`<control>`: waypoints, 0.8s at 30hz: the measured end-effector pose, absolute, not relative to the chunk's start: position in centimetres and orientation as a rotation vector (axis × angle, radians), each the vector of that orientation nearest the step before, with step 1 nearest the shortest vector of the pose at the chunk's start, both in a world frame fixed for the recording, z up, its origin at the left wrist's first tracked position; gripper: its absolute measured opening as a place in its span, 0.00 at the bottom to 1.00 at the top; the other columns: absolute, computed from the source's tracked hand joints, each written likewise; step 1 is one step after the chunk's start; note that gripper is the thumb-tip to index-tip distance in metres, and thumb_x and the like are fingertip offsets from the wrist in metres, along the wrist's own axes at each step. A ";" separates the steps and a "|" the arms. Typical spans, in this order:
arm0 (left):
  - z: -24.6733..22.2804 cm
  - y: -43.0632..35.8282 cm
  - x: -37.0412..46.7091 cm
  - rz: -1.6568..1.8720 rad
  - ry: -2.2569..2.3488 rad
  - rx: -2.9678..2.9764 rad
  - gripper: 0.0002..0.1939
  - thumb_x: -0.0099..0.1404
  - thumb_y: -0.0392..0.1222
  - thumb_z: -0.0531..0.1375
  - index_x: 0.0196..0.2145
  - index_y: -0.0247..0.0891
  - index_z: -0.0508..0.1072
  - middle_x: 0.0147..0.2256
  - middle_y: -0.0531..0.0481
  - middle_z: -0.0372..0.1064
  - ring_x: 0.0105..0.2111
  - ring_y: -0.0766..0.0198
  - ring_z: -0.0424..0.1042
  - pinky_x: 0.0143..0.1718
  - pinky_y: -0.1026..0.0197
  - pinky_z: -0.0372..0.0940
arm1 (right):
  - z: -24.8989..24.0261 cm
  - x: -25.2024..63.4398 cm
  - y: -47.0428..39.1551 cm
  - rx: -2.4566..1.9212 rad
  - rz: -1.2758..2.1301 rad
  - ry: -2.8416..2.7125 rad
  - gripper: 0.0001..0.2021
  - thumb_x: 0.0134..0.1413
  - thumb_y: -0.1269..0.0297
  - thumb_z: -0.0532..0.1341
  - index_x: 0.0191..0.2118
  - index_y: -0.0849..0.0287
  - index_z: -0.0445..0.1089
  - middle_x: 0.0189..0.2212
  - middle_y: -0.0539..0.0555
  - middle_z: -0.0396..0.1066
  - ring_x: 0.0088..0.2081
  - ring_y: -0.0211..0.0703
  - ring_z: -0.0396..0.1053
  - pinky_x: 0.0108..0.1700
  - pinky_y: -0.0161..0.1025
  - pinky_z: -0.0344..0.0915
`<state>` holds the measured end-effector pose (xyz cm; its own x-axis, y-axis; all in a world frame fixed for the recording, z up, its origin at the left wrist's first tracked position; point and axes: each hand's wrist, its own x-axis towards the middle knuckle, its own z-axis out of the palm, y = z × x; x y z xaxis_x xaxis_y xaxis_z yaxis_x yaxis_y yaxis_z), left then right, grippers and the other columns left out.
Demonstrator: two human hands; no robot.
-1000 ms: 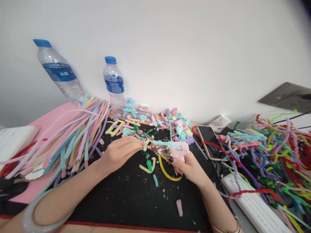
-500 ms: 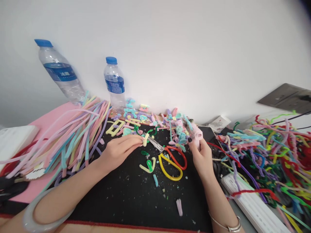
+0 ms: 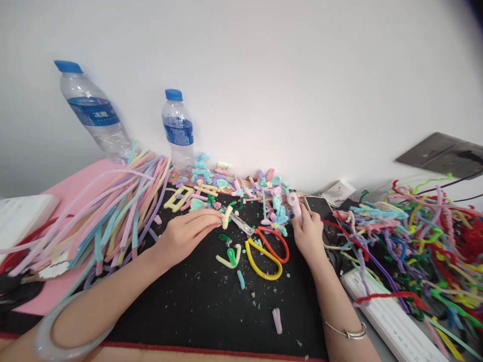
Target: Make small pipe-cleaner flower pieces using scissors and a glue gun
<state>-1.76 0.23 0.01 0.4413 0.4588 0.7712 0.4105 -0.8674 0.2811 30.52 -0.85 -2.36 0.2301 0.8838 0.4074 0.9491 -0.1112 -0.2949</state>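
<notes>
My left hand (image 3: 192,229) pinches a short pale-yellow pipe cleaner piece (image 3: 227,218) in its fingertips, over the black mat near the scissors' blades. In my right hand (image 3: 310,234) is a small pink hot glue gun (image 3: 294,204), my fingers wrapped round its handle and its dark tip pointing away toward the wall. Between my hands lie scissors (image 3: 264,269) with one yellow and one red handle loop. Below the blades sit a bent pale-yellow pipe cleaner (image 3: 225,262) and a green loop (image 3: 231,256).
Pipe cleaner flowers and shapes (image 3: 241,187) line the mat's back edge. Long pastel pipe cleaners (image 3: 124,211) lie left; a colourful tangle (image 3: 426,241) and a white power strip (image 3: 392,322) lie right. Two bottles (image 3: 178,131) stand by the wall. A phone (image 3: 318,204) lies behind my right hand.
My right hand has turned and shifted slightly left with the glue gun, whose tip now points away. My left hand keeps its pinch in nearly the same spot.
</notes>
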 end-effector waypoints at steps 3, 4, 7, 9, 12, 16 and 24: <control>0.0 0.2 -1.8 1.432 0.795 2.621 0.07 0.64 0.30 0.57 0.38 0.36 0.72 0.36 0.48 0.75 0.40 0.65 0.74 0.48 0.62 0.69 | -2.4 30.7 -0.9 -1.936 -0.183 -1.649 0.24 0.53 0.60 0.53 0.55 0.66 0.63 0.41 0.66 0.63 0.45 0.58 0.62 0.47 0.55 0.61; 0.0 0.2 -1.8 1.433 0.797 2.616 0.07 0.64 0.30 0.57 0.38 0.36 0.72 0.36 0.48 0.75 0.40 0.65 0.74 0.47 0.62 0.69 | -2.3 30.6 -0.9 -1.904 -0.182 -1.644 0.23 0.53 0.60 0.53 0.54 0.66 0.64 0.41 0.65 0.63 0.45 0.58 0.62 0.47 0.55 0.61; 0.0 0.2 -1.8 1.436 0.802 2.602 0.07 0.63 0.29 0.57 0.38 0.36 0.72 0.37 0.49 0.75 0.39 0.66 0.74 0.48 0.62 0.69 | -1.6 30.0 -1.3 -1.823 -0.209 -1.605 0.20 0.54 0.62 0.53 0.51 0.65 0.66 0.43 0.65 0.63 0.46 0.57 0.62 0.49 0.56 0.60; 0.0 0.2 -1.8 1.432 0.803 2.600 0.07 0.63 0.29 0.57 0.38 0.36 0.72 0.37 0.49 0.74 0.40 0.66 0.74 0.49 0.63 0.68 | -0.7 29.2 -1.9 -1.753 -0.255 -1.551 0.18 0.55 0.63 0.54 0.50 0.65 0.65 0.45 0.66 0.63 0.48 0.56 0.61 0.50 0.55 0.60; 0.0 0.2 -1.8 1.416 0.798 2.605 0.07 0.63 0.28 0.57 0.38 0.35 0.71 0.37 0.48 0.74 0.40 0.66 0.74 0.49 0.64 0.68 | 0.6 27.4 -2.9 -1.581 -0.238 -1.526 0.13 0.56 0.67 0.55 0.47 0.60 0.67 0.44 0.61 0.64 0.47 0.51 0.63 0.47 0.49 0.63; 0.1 0.2 -1.8 1.408 0.829 2.596 0.07 0.63 0.29 0.57 0.38 0.36 0.72 0.36 0.49 0.75 0.40 0.66 0.74 0.49 0.64 0.68 | 1.0 24.1 -4.0 -1.323 0.033 -1.866 0.07 0.57 0.71 0.56 0.39 0.57 0.69 0.35 0.55 0.68 0.40 0.45 0.66 0.44 0.43 0.64; -0.1 0.6 -1.9 1.406 0.878 2.569 0.07 0.63 0.30 0.57 0.38 0.36 0.72 0.38 0.48 0.75 0.41 0.63 0.74 0.48 0.61 0.69 | -0.4 18.7 -3.8 -1.259 0.155 -2.300 0.07 0.57 0.68 0.59 0.41 0.57 0.71 0.37 0.56 0.68 0.39 0.47 0.62 0.40 0.44 0.62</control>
